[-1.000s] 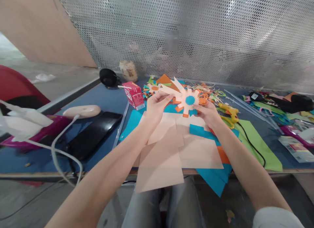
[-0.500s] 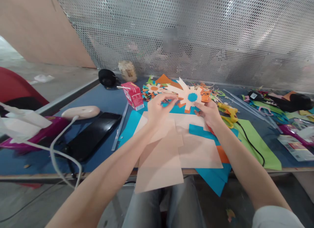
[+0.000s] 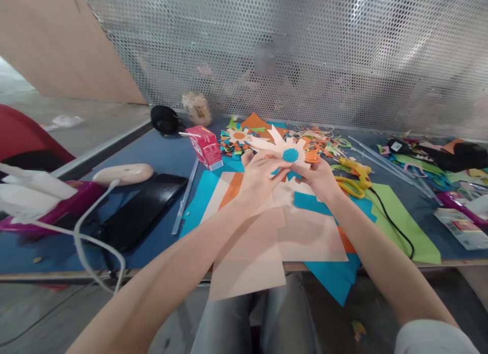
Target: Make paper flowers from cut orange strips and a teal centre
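From my remote post I record the pale paper flower (image 3: 290, 155), blue-centred, right of the pink carton (image 3: 208, 148); the right hand (image 3: 321, 180) pinches its lower edge. The left hand (image 3: 261, 177) has its fingers drawn together against the flower, but I cannot tell whether they grip. I note a yellow glue gun (image 3: 357, 171) well right of the carton.

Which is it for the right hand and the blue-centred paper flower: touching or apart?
Touching: the head view shows the right hand holding the paper flower by its lower right.
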A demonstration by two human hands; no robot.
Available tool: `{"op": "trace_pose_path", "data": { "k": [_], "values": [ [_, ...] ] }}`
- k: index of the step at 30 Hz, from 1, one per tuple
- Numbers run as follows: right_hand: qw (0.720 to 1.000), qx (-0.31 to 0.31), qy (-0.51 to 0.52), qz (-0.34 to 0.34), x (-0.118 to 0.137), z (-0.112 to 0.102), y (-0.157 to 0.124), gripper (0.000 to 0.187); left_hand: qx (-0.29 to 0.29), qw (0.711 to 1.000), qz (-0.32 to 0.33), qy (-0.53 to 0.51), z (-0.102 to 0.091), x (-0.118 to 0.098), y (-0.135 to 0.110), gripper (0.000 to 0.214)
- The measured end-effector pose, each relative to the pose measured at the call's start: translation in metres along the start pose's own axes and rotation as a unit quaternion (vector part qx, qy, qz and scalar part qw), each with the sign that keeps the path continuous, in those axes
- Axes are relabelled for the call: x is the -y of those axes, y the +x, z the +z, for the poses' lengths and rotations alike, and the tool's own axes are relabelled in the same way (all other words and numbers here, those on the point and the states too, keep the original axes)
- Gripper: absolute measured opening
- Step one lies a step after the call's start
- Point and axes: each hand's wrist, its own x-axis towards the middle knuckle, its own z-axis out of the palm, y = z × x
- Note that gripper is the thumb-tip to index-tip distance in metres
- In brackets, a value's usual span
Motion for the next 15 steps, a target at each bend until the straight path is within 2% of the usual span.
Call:
{"op": "trace_pose_path", "data": {
  "k": [3,6,11,15],
  "values": [
    [1.000,-0.005,0.017,0.021,0.001,0.000,0.000,0.034,0.006,0.998,-0.049,-0.034,-0.001,-0.002,0.002,0.007],
    [0.999,-0.016,0.033,0.037,0.003,-0.002,0.001,0.036,0.005,0.990,-0.074,-0.121,-0.001,-0.002,0.004,0.007],
    [0.997,-0.040,0.039,0.050,0.003,-0.005,0.003,0.038,-0.060,0.945,-0.143,-0.288,0.000,0.006,0.009,0.006],
    [0.997,-0.044,0.039,0.055,0.003,-0.006,0.003,0.037,-0.119,0.915,-0.151,-0.355,-0.003,0.011,0.013,0.011]
  ]
}}
